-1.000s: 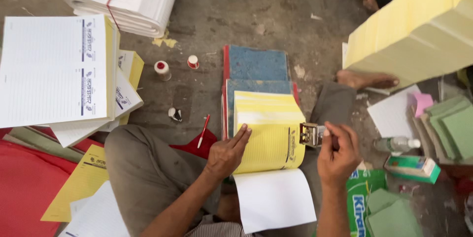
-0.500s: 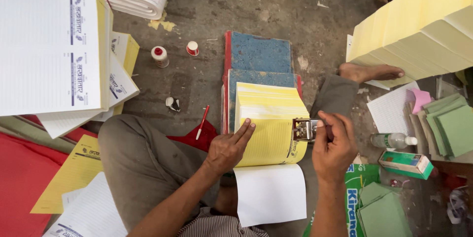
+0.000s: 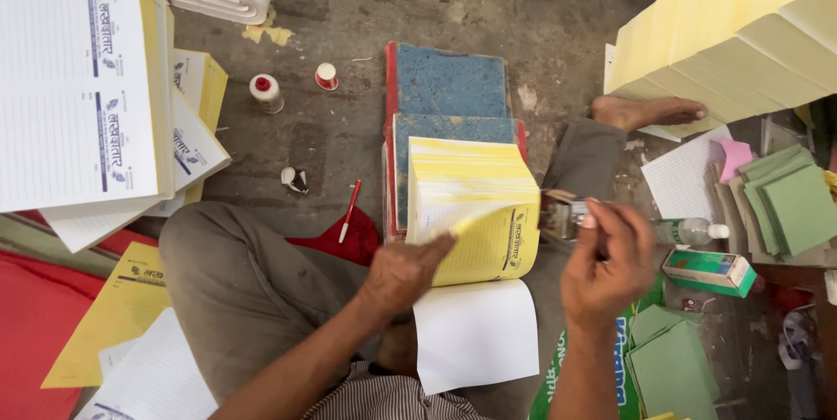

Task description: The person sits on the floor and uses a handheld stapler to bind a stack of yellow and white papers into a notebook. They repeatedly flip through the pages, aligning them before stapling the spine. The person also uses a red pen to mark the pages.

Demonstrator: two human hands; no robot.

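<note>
A thick pad of yellow printed sheets lies open in front of me on blue board covers with red spines. My left hand touches the pad's lower left corner, where a yellow page is curling up under its fingers. My right hand hovers just right of the pad with its fingers closed around a small metal stamping device. A blank white sheet hangs below the pad over my lap.
Stacks of white and yellow printed forms sit at left, a tall yellow paper pile at upper right. Green card pieces, a small bottle, a green box, a red pen and two little red-capped pots lie around. My bare foot rests at right.
My left hand slid from the pad's middle to its lower left corner and lifted a page. My right hand drew the metal device slightly away from the pad's edge.
</note>
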